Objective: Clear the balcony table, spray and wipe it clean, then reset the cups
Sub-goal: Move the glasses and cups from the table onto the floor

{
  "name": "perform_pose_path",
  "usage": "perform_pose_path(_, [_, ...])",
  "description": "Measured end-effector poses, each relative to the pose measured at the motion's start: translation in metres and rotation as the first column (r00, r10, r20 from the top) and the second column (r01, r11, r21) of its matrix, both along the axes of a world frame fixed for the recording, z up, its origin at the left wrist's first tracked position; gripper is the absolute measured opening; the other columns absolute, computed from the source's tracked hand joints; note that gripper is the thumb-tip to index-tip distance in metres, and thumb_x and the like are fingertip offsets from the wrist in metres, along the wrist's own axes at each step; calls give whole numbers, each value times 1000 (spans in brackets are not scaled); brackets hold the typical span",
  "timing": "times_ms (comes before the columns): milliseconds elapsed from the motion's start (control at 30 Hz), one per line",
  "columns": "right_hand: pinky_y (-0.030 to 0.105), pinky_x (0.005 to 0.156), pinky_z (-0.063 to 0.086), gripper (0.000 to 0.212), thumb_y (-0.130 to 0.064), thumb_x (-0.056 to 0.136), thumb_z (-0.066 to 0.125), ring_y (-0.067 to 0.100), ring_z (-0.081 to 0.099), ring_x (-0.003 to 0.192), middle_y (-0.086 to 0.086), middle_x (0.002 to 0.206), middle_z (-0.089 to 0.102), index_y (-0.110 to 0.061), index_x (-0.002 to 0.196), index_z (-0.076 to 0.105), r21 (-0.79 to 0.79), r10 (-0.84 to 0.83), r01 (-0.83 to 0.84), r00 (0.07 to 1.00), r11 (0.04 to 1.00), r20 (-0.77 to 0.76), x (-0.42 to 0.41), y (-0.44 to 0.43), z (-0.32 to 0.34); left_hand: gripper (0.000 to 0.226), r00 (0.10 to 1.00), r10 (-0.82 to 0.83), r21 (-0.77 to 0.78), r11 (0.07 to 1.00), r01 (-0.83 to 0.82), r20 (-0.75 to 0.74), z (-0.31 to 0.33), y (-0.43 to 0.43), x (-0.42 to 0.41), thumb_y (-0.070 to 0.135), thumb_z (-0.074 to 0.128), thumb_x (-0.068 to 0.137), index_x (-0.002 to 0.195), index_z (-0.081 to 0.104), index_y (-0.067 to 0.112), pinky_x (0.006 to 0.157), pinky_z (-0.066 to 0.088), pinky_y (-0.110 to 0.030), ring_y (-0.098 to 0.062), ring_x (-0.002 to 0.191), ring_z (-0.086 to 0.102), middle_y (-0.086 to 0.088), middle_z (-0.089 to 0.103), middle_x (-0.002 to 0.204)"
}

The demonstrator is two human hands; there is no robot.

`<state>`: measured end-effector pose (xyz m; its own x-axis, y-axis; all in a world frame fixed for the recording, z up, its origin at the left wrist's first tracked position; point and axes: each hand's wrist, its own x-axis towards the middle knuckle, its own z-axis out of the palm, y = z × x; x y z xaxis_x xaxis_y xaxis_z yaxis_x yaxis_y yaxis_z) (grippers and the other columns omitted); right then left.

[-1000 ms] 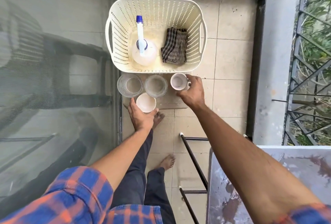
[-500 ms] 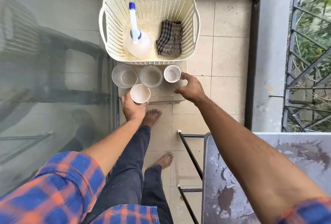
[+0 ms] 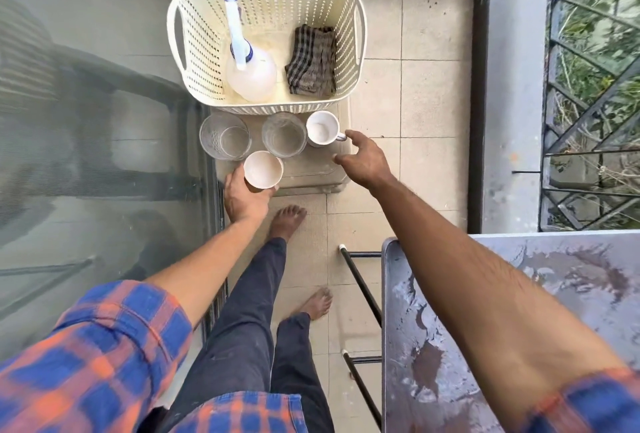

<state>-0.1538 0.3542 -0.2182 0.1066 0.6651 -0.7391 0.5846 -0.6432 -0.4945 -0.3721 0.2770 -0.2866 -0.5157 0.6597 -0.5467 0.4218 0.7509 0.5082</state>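
Note:
On a low beige stool (image 3: 311, 169) stand two clear glasses (image 3: 225, 137) (image 3: 284, 134) and a white mug (image 3: 322, 128) with its handle to the right. My left hand (image 3: 242, 195) grips a white cup (image 3: 263, 169) at the stool's near left corner. My right hand (image 3: 363, 159) hovers with loose fingers just right of the mug, holding nothing. Behind the stool a cream basket (image 3: 187, 62) holds a spray bottle (image 3: 247, 72) and a folded checked cloth (image 3: 311, 60). The stained grey table (image 3: 519, 294) lies at the lower right.
A glass door (image 3: 97, 121) runs along the left. A grey parapet with a metal railing (image 3: 588, 103) closes the right side. Black table legs (image 3: 360, 280) stand beside my bare feet on the tiled floor (image 3: 433, 103).
My right hand has let go of the white mug and drawn back slightly. My left hand still holds the white cup in about the same spot on the stool.

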Motion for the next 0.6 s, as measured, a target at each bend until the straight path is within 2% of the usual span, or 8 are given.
perform_pose_path(133, [40,118,35,68,-24,91,70,24,43,143,6,156,46,-22,153,43,-6,1,-1,1000,1000,2,0,1,2,82,999,40,-1,999,-40,6,-2,-3,-2,21,93,71,143,54,14,107,39,-34,-30,133,50,-10,55,142])
perform_pose_path(300, [42,117,38,68,-25,91,69,25,46,140,5,155,47,-24,153,43,-9,-3,3,1000,1000,15,-2,5,1,80,999,34,-21,999,-34,0,-9,-1,-1,20,94,68,138,57,9,105,42,-39,-34,130,52,-15,56,138])
perform_pose_path(433, [45,111,44,66,-24,89,70,26,53,133,6,149,51,-23,150,45,2,5,-5,1000,1000,26,-6,2,1,93,998,4,-63,998,0,66,-6,2,-3,15,94,67,148,47,15,111,40,-37,-29,134,50,-10,53,145])
perform_pose_path(467, [46,109,45,66,-24,88,70,27,53,131,7,148,51,-24,149,45,-1,4,-4,999,1000,31,-7,1,2,95,996,4,-76,997,2,85,-4,1,-5,10,93,69,150,44,15,110,41,-34,-27,131,53,-10,52,146])
perform_pose_path(533, [45,108,45,66,-25,87,71,27,53,131,9,146,51,-25,148,46,-7,-3,4,999,1000,42,-7,-1,5,93,989,58,-100,994,-44,139,0,-6,-13,1,87,74,153,40,14,102,47,-30,-23,110,63,-11,54,140])
perform_pose_path(600, [44,109,44,66,-25,87,72,26,51,133,9,146,51,-25,148,47,7,-24,24,998,1000,58,-7,-5,12,74,983,104,-85,992,-92,152,10,-19,-26,-2,80,79,143,49,16,97,54,-39,-20,92,66,-10,59,127])
